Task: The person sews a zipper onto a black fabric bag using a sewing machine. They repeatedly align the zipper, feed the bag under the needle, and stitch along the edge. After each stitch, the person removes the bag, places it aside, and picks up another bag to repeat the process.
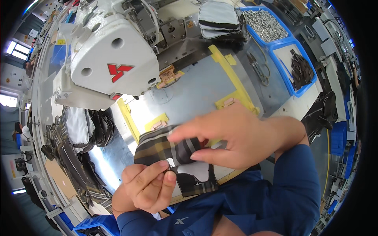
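A dark plaid fabric piece (151, 151) with grey and mustard stripes lies at the near edge of the metal work plate (177, 104). On its near part is a pale grey patch (195, 171). My left hand (147, 187) is closed in a pinch at the fabric's left edge, by a small dark and white bit too covered to name. My right hand (236, 137) reaches over the fabric from the right, thumb and forefinger spread apart. Its thumb tip rests at the fabric, and its other fingers are partly hidden.
A white industrial sewing machine (114, 59) stands at the far left. Cut-piece stacks lie left (78, 126) and at the back (218, 19). Blue trays hold metal rings (265, 25) and dark tabs (302, 69). Thread snips (258, 69) lie nearby; yellow tape (232, 74) edges the plate.
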Demonstrator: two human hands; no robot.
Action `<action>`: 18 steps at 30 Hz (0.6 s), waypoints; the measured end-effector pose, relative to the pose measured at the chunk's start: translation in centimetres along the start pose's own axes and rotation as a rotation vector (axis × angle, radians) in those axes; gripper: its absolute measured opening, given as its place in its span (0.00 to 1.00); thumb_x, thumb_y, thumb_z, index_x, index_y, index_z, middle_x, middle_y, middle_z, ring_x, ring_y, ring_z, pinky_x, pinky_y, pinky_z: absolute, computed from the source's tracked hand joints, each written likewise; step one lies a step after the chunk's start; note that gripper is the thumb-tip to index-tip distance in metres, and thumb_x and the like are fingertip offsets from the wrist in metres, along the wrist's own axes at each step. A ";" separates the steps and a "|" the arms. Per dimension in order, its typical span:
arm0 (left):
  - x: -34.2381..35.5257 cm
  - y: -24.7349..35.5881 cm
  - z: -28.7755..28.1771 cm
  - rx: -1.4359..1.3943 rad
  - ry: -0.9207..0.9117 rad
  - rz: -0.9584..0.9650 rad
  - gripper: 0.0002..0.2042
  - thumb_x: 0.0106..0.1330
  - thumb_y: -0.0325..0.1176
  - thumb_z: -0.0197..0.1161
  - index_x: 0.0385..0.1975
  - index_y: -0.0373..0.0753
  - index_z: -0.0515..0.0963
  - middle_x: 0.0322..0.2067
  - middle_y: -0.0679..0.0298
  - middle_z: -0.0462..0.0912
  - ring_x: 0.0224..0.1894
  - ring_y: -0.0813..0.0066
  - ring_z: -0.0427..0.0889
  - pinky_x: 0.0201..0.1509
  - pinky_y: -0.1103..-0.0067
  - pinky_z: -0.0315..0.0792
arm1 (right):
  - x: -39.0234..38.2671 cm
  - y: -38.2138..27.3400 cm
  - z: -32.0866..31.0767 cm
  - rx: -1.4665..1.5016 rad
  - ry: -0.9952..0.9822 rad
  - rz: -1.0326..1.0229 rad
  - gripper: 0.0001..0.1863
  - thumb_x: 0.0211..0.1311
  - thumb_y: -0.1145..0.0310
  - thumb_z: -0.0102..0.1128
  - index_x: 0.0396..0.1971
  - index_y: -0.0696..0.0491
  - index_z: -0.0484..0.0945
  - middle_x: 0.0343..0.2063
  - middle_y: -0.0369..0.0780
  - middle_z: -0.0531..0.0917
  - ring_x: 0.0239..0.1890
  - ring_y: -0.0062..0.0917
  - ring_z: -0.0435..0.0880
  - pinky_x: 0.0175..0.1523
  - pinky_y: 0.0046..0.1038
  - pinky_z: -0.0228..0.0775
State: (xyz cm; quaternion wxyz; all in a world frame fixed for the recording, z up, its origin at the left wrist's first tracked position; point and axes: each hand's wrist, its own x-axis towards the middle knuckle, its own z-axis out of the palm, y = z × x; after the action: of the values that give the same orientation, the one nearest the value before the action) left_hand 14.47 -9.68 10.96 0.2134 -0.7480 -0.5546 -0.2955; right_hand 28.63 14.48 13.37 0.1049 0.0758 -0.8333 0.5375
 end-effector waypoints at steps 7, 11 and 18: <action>-0.5 0.2 1.1 -0.129 0.100 0.034 0.07 0.60 0.17 0.70 0.34 0.36 0.83 0.27 0.66 0.79 0.40 0.60 0.90 0.32 0.74 0.66 | -0.6 1.4 1.9 -0.495 0.237 -0.406 0.11 0.54 0.71 0.68 0.38 0.54 0.82 0.32 0.38 0.81 0.35 0.32 0.84 0.39 0.33 0.75; -0.1 0.3 1.0 -0.166 0.062 0.041 0.07 0.59 0.17 0.71 0.30 0.39 0.82 0.26 0.68 0.77 0.41 0.63 0.90 0.35 0.74 0.67 | 0.4 1.3 2.2 -0.636 0.332 -0.565 0.08 0.49 0.68 0.65 0.31 0.52 0.80 0.32 0.36 0.78 0.35 0.29 0.80 0.40 0.30 0.71; -0.6 -0.1 1.9 -0.147 0.129 0.223 0.09 0.56 0.18 0.73 0.28 0.41 0.82 0.35 0.65 0.84 0.45 0.63 0.86 0.43 0.70 0.72 | 0.3 2.2 2.8 -0.612 0.228 -0.795 0.07 0.41 0.67 0.63 0.21 0.52 0.76 0.28 0.35 0.76 0.34 0.27 0.76 0.40 0.29 0.69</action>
State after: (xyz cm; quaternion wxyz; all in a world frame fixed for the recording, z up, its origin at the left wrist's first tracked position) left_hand 14.68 -8.82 9.14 0.2247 -0.7982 -0.4299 -0.3571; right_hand 27.58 12.81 10.41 0.4086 0.2935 -0.8425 0.1926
